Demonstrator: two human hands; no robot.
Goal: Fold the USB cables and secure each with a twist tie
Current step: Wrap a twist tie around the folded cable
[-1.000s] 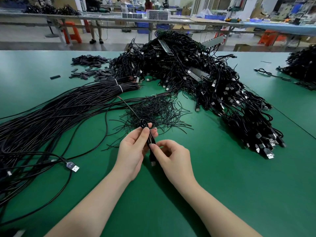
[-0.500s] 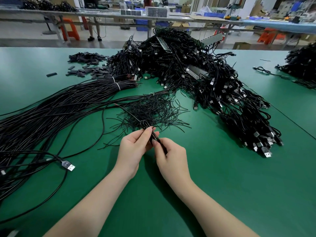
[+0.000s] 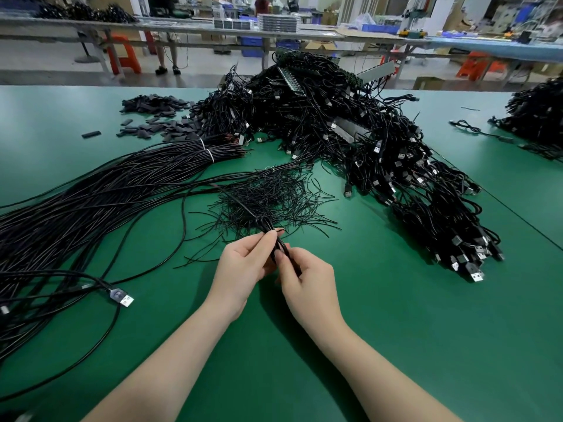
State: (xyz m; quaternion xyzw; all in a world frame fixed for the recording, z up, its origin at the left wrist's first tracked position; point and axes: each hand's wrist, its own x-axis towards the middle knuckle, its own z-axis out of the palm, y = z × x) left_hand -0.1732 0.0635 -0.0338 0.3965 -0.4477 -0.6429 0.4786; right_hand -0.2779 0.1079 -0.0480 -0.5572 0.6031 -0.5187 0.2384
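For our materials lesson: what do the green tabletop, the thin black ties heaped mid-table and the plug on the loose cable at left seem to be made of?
Smooth green tabletop: likely a rubber or vinyl mat, with a soft, dull sheen. Heap of thin black twist ties: probably plastic-coated wire, since the strands hold kinks. Silver-tipped black USB plug: shiny metal shell, matte moulded plastic body.

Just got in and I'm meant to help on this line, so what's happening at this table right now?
A person is bundling USB cables at a green table. Both hands hold one folded cable above the table: the left hand pinches it near its looped end, and the right hand grips it just below. A loose pile of twist ties lies just beyond the hands. Straight, unfolded cables lie to the left, and a big heap of bundled cables sits behind and to the right.
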